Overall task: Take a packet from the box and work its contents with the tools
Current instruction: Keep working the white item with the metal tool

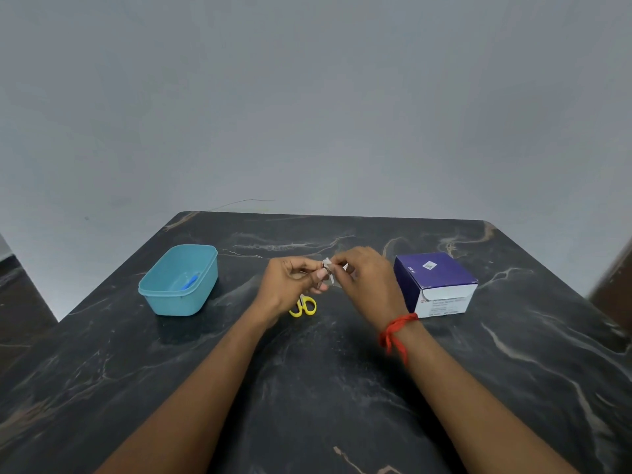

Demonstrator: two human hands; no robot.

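A small whitish packet (329,267) is pinched between my left hand (290,285) and my right hand (366,278), held just above the dark marble table (307,388) at its middle. Both hands grip it with fingertips; its details are blurred. A thin metal piece seems to hang under the packet by my left fingers; I cannot tell what it is. Yellow-handled scissors (303,306) lie on the table below my left hand, their blades hidden by it. The purple and white box (434,283) stands to the right of my right hand.
A light blue plastic tub (179,280) sits at the left with a blue item (191,282) inside. A grey wall rises behind the table's far edge. A red thread (396,331) is tied on my right wrist.
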